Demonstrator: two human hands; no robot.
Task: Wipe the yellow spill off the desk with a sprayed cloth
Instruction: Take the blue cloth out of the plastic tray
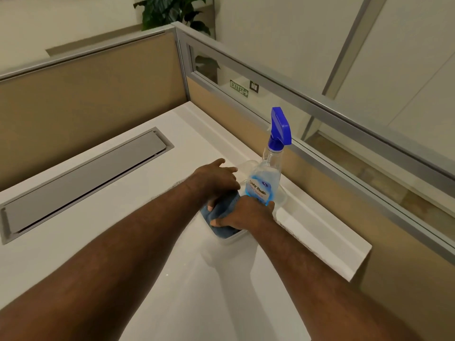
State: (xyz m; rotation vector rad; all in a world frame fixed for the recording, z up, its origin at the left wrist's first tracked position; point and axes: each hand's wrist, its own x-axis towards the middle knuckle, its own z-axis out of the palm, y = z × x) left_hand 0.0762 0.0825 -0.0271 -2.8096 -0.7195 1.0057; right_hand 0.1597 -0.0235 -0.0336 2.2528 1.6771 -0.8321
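Two hands on a blue cloth beside a spray bottle

Two bare forearms reach forward over a white counter (128, 200) set in the corner of a beige office partition (86, 99). At far left, a long grey cable-tray lid (83, 183) lies flush in the counter top. Moving right, the left hand (216, 178) rests palm-down on a folded blue cloth (222, 210), fingers curled loosely over its far side, with the index finger extended toward the back of the counter. The cloth sits inside a clear plastic tub (232, 238) whose near rim shows just below it. The right hand (243, 215) is closed on the cloth from the near-right side, thumb and fingertips pinching a bunched fold. Touching the back of that hand stands a clear spray bottle (267, 175), upright, with a blue trigger head and pale blue liquid in its lower half; a blue label faces the camera, its words too blurred to read. The bottle stands just beside a raised white ledge (320, 230) along the counter's right edge. Behind the partition corner, dark green plant leaves (172, 11) show. No yellow mark can be made out on the counter.
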